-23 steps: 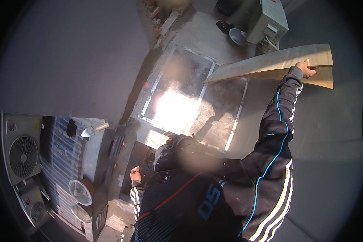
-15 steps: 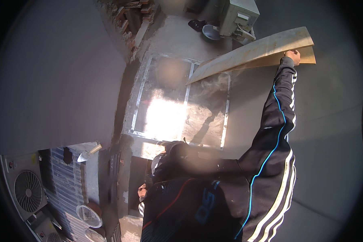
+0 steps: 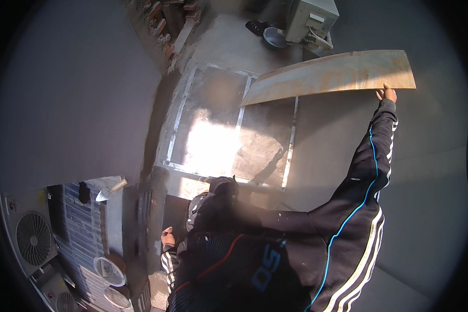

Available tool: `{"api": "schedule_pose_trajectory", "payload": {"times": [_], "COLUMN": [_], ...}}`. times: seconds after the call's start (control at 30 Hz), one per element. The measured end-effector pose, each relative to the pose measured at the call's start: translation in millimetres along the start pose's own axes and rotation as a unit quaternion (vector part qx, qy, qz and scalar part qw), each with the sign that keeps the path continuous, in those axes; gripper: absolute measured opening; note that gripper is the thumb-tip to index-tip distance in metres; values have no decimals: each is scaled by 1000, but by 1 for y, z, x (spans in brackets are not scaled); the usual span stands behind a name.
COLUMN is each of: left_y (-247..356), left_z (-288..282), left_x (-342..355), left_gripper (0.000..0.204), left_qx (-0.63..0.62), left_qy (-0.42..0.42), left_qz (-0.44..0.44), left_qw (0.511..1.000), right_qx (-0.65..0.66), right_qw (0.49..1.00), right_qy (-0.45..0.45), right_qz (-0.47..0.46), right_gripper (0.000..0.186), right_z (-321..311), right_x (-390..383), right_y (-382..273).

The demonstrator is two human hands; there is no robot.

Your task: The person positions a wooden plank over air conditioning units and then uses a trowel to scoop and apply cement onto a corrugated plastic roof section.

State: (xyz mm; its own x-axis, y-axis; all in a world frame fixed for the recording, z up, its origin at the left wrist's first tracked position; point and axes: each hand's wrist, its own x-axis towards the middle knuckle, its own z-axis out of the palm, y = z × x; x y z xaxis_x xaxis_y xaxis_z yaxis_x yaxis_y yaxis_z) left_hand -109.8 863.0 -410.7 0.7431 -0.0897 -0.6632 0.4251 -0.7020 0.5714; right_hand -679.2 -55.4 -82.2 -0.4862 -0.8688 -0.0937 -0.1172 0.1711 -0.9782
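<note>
A long, thin wooden board (image 3: 333, 73), slightly bowed and lit along its lower part, stretches across the upper right. My right hand (image 3: 388, 94) is at the near edge of its right end, with the fingers closed on that edge. The board's left end overlaps the metal-edged panel (image 3: 265, 125). Low at the left, beside my dark jacket, my left hand (image 3: 168, 236) has its fingers curled in. What it holds, if anything, I cannot make out.
A trowel (image 3: 109, 191) with a pale handle lies on a ledge at the left. Below it are air conditioner units (image 3: 34, 236) and round tubs (image 3: 110, 271). Another unit (image 3: 309, 22) and a basin (image 3: 274, 38) stand at the top, with loose bricks (image 3: 158, 23) at upper left.
My right hand and the board's right end have shifted rightward and down in the picture. The second layer seen beneath the board no longer shows. My left hand is farther left and higher.
</note>
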Motion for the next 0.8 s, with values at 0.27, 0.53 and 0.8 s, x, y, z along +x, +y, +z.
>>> {"api": "schedule_pose_trajectory", "payload": {"times": [0.27, 0.53, 0.8], "left_y": [47, -44, -103], "left_z": [38, 29, 47], "left_x": [-50, -60, -102], "left_gripper": [18, 28, 46], "left_qx": [-56, 76, -15], "left_qy": [-7, 73, 131], "left_qz": [-31, 17, -151], "left_qw": [998, 994, 980], "right_qx": [-3, -9, -210], "right_qw": [998, 992, 972], "right_qy": [60, 127, -78], "right_qz": [-13, 15, 72], "right_gripper": [34, 40, 40], "right_z": [9, 44, 137], "right_x": [44, 19, -119], "right_y": [13, 29, 260]}}
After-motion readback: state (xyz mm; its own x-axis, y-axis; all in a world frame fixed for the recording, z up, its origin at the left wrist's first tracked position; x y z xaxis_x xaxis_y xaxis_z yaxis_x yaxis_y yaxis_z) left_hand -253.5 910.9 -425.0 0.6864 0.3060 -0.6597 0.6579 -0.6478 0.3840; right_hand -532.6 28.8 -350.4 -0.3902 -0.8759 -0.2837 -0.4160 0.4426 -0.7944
